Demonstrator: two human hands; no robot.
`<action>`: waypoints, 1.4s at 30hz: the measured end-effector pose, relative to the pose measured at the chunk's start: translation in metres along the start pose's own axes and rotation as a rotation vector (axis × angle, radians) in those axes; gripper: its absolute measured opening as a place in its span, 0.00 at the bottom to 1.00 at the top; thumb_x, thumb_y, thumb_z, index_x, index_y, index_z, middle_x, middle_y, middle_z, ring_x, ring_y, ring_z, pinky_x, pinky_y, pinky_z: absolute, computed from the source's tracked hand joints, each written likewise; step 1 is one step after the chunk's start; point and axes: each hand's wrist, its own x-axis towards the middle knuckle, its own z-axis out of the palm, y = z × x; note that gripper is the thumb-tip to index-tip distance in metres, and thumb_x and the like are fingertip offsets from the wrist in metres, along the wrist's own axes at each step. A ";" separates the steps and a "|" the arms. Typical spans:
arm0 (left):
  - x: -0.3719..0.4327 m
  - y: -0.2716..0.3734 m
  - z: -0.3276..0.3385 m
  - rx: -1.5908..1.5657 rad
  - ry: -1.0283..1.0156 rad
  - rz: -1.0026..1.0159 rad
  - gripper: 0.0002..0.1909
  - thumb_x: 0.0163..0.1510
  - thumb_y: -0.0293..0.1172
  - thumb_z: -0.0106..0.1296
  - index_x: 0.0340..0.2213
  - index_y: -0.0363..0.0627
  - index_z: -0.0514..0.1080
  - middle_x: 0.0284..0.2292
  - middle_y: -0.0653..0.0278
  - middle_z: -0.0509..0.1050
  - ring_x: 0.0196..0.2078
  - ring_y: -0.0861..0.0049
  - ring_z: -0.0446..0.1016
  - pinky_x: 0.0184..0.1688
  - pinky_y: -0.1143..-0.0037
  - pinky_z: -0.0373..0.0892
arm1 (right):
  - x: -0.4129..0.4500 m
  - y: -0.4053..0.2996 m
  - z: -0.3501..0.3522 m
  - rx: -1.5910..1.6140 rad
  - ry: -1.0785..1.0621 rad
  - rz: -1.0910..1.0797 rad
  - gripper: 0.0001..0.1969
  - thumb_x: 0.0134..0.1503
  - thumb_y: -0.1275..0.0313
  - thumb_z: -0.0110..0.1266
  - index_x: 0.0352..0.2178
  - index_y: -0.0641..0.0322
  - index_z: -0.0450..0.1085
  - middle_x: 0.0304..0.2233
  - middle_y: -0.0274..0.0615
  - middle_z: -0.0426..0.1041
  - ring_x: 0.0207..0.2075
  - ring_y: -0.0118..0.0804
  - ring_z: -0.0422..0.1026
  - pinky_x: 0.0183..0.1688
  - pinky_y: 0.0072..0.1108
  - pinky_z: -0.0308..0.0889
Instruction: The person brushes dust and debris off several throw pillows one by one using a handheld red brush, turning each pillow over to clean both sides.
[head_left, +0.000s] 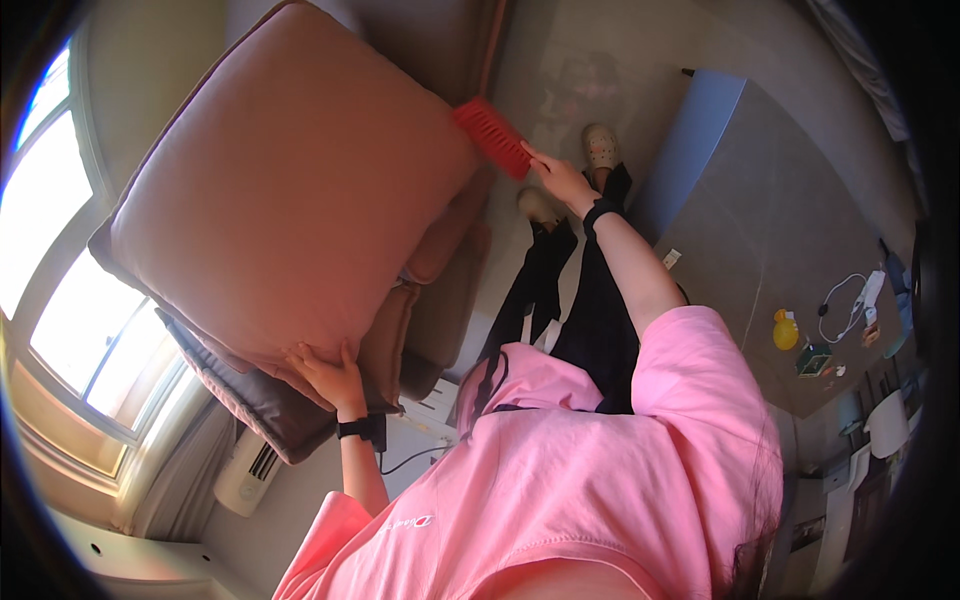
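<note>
A large pink-brown cushion (292, 187) with darker edging fills the upper left of the view. My left hand (330, 379) grips the cushion's near edge, with fingers spread over the fabric. In my right hand (559, 176) is a red brush (493, 136), whose slotted back faces up. Its far end reaches the right edge of the cushion; whether it touches the fabric, I cannot tell. The bristles are hidden from this side.
Under the cushion stands a brown sofa (442, 315), with a darker cushion (292, 416) at its side. To my right is a grey table (795, 202) bearing a yellow object (785, 330), a white cable (844, 322) and a green box (814, 360). A white appliance (247, 472) stands by the window.
</note>
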 end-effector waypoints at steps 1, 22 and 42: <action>0.000 -0.002 0.002 0.012 -0.012 0.025 0.41 0.44 0.38 0.61 0.54 0.33 0.53 0.57 0.33 0.49 0.61 0.38 0.46 0.62 0.54 0.46 | 0.002 -0.003 -0.006 -0.028 -0.042 0.078 0.22 0.62 0.59 0.38 0.58 0.34 0.56 0.46 0.51 0.70 0.45 0.54 0.69 0.47 0.33 0.65; -0.019 -0.013 0.022 -0.122 0.264 -0.141 0.37 0.38 0.36 0.63 0.51 0.44 0.62 0.59 0.46 0.51 0.62 0.47 0.46 0.60 0.52 0.44 | -0.100 -0.385 0.118 -0.089 -0.175 -0.828 0.22 0.58 0.71 0.49 0.55 0.45 0.62 0.23 0.51 0.68 0.22 0.45 0.69 0.27 0.29 0.65; -0.031 -0.080 0.104 -0.276 0.487 0.113 0.32 0.38 0.37 0.62 0.47 0.54 0.65 0.58 0.51 0.55 0.60 0.45 0.51 0.56 0.46 0.48 | -0.112 -0.255 0.158 0.295 0.150 -0.096 0.23 0.63 0.64 0.43 0.59 0.39 0.55 0.16 0.33 0.62 0.14 0.21 0.57 0.19 0.18 0.59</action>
